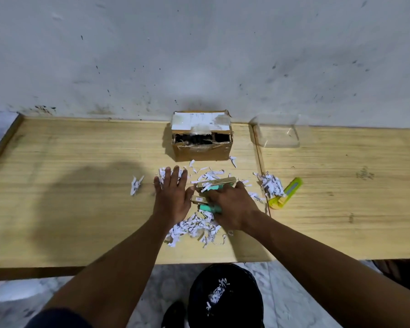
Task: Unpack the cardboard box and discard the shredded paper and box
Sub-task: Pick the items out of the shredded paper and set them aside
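Forearms enter from 6 o'clock and converge on the middle of the surface. Left hand lies flat, palm down, fingers spread, holding nothing, its fingertips on loose shredded paper. Right hand, just beside it at 3 o'clock, is closed down over a small cluster of unpacked items: tan cartons and teal pieces; whether it grips them or only presses on them cannot be told. Shreds lie around both hands, with the main heap at 6 o'clock of the hands, a clump at 9 o'clock and another at 3 o'clock beside a yellow-green cutter. Cardboard box stands at 12 o'clock of the hands, near the wall, its torn opening facing the person and its long axis running 9 to 3. Both hands sit about equally near it; the left is free. A clear plastic lid rests at 3 o'clock of the box. Black bin, already holding shreds, stands on the floor at 6 o'clock, directly below the heap; judged from this, sweeping paper toward the near edge suits the next move.
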The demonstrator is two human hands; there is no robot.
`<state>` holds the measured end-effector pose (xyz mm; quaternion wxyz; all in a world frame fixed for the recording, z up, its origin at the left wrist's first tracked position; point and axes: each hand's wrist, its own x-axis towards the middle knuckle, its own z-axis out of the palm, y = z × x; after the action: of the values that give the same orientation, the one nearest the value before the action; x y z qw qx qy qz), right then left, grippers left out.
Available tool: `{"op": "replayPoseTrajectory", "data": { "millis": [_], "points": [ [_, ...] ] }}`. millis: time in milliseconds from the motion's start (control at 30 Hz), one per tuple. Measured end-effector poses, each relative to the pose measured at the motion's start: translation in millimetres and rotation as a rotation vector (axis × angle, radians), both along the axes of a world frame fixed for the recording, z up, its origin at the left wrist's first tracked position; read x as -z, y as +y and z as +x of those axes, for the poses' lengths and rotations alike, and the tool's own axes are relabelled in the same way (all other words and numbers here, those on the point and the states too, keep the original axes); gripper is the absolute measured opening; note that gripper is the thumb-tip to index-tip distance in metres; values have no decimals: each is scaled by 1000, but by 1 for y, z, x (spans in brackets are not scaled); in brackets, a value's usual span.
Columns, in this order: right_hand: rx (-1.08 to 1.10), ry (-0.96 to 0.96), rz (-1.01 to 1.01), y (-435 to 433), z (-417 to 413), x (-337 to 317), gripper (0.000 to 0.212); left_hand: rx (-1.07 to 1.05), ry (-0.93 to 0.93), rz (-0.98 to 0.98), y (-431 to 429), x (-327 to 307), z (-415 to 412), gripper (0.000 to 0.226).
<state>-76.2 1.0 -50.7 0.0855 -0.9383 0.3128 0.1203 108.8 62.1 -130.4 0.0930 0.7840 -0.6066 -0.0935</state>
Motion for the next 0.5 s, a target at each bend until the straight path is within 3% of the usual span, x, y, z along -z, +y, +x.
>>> {"op": "replayPoseTrajectory", "data": {
  "millis": [167,333,500],
  "points": [
    [13,-78,-43,-21,-10,-18,46,3,-2,-12,1,1,0,65],
    [139,-188,77,-49,-10,-35,54,-5,11,7,0,0,0,69],
    [108,-108,33,-58,9,-21,62,0,-5,24,-1,3,1,68]
  ]
}}
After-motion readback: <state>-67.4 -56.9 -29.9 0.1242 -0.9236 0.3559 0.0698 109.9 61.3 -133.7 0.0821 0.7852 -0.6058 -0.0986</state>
